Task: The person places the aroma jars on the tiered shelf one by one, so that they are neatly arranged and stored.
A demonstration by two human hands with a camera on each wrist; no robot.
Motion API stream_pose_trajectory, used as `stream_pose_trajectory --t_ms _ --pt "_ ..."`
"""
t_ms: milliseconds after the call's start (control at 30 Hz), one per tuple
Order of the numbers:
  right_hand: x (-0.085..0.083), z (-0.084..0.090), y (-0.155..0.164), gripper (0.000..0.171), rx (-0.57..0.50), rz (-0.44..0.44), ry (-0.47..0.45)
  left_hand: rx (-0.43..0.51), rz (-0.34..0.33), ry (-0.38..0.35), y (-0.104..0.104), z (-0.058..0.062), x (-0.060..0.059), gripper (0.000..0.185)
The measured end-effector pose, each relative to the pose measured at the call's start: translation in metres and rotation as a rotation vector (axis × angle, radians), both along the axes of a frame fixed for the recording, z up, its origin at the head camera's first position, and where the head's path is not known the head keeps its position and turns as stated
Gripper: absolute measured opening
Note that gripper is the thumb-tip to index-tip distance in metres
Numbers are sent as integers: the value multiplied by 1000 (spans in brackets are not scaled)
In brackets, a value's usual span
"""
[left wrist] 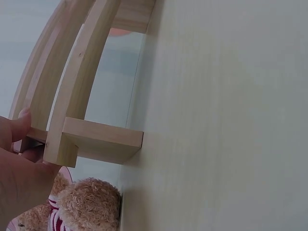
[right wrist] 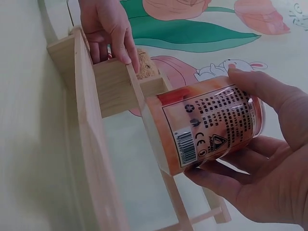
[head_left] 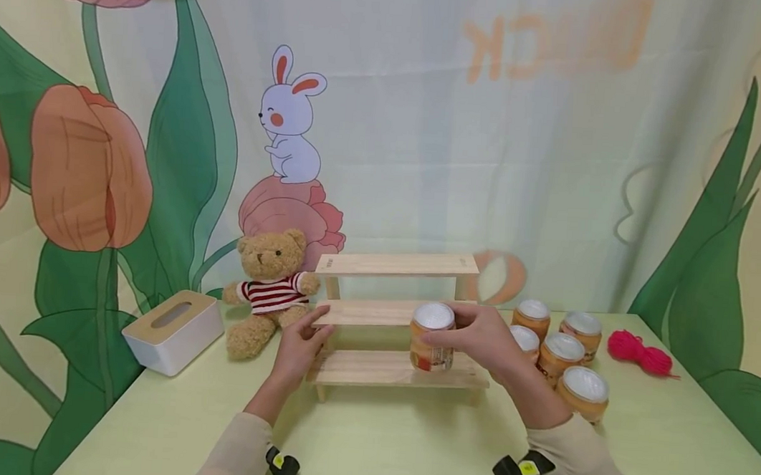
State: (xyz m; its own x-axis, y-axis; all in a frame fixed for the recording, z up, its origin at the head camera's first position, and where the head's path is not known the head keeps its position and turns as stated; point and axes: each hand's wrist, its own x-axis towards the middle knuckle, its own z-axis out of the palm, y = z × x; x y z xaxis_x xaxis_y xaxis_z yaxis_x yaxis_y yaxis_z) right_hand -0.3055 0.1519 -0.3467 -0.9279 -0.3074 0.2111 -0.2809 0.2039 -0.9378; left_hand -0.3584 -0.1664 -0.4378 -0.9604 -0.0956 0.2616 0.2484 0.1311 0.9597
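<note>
While the left hand (head_left: pixel 297 348) pinches the left end of the rack's (head_left: pixel 367 369) middle shelf (head_left: pixel 366 314) in the head view, the right hand (head_left: pixel 481 336) grips a jar (head_left: pixel 429 344) before that shelf's right half, table (head_left: pixel 383 438) stretching in front, its near edge cut off, five more jars (head_left: pixel 561 354) toward its right edge, partly hidden by the right arm (head_left: pixel 536 400). The left wrist view crops the teddy bear (left wrist: pixel 91 204). In the right wrist view, whether jar and rack touch is unclear.
</note>
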Motion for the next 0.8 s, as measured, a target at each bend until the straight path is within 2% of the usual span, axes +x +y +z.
stream_pose_trajectory --t_ms 233,500,800 --pt "-18 15 -28 50 -2 1 26 -17 2 17 -2 -1 -2 42" --pt "-36 33 -60 56 -12 -39 -3 -5 6 35 -2 -3 -1 41" --pt "-59 51 -77 53 -6 -58 9 5 -2 31 -2 -2 -1 40"
